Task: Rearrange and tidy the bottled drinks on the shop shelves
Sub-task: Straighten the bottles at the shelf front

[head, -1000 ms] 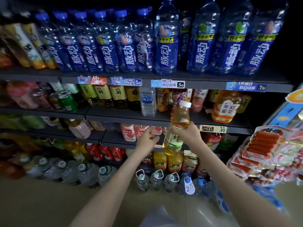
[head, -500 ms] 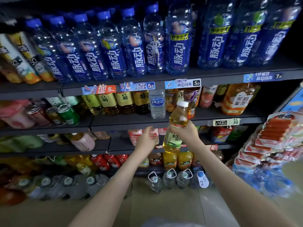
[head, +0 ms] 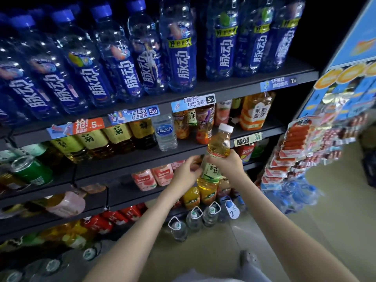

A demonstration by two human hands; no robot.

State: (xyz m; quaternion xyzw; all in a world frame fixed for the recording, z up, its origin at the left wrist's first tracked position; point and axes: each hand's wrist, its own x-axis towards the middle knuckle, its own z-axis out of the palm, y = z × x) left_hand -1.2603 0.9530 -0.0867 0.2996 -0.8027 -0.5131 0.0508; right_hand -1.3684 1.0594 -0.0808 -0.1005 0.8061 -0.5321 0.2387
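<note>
Amber tea bottle (head: pixel 217 151) (white cap, leaning slightly right) sits in front of the middle shelf edge (head: pixel 142 161). The right hand (head: pixel 225 165) clamps round its waist, and the left hand (head: pixel 186 171) pinches the label's left side with curled fingertips.

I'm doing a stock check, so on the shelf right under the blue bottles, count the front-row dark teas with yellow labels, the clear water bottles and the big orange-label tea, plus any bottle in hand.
Dark teas with yellow labels: 4
Clear water bottle: 1
Big orange-label tea: 1
Golden tea bottle gripped by the right hand: 1
Total: 7
</note>
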